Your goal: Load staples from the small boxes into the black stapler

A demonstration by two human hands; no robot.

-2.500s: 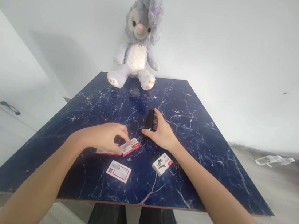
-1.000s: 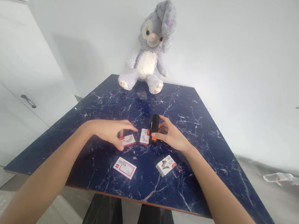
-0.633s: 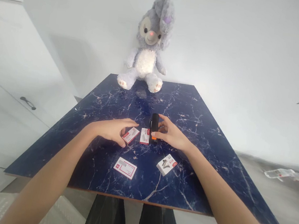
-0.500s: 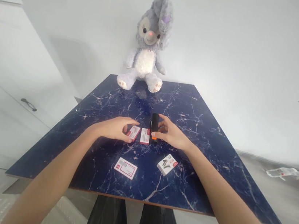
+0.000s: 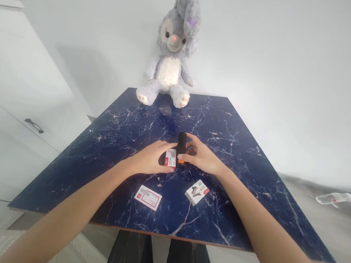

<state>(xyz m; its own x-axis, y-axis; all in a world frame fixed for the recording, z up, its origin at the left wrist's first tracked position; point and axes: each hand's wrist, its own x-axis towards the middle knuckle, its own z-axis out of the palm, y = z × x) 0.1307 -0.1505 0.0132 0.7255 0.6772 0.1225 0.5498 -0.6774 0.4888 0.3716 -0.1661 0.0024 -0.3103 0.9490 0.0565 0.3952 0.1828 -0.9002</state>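
My left hand point(image 5: 154, 158) grips a small white-and-red box point(image 5: 170, 157) between thumb and fingers, right against the left side of a black stapler point(image 5: 181, 144). Its fingertips reach the stapler's edge. My right hand point(image 5: 200, 155) is closed around the stapler from the right, its thumb by an orange part near the close end. A second small box is not visible now; whether it lies under the held one, I cannot tell. Nearer to me lie a flat white card-like box with a red frame point(image 5: 148, 198) and a white box with a dark picture point(image 5: 196, 192).
A grey plush rabbit point(image 5: 171, 57) sits at the far edge of the dark blue marbled table point(image 5: 224, 155), against the wall. To the left stands a white cabinet point(image 5: 12, 97) with a dark handle. Clear plastic packaging point(image 5: 343, 199) lies on the floor at right.
My left hand has moved right with the small box, bringing it over to the stapler where the other small box lay. My right hand stays on the stapler. The view has shifted slightly.
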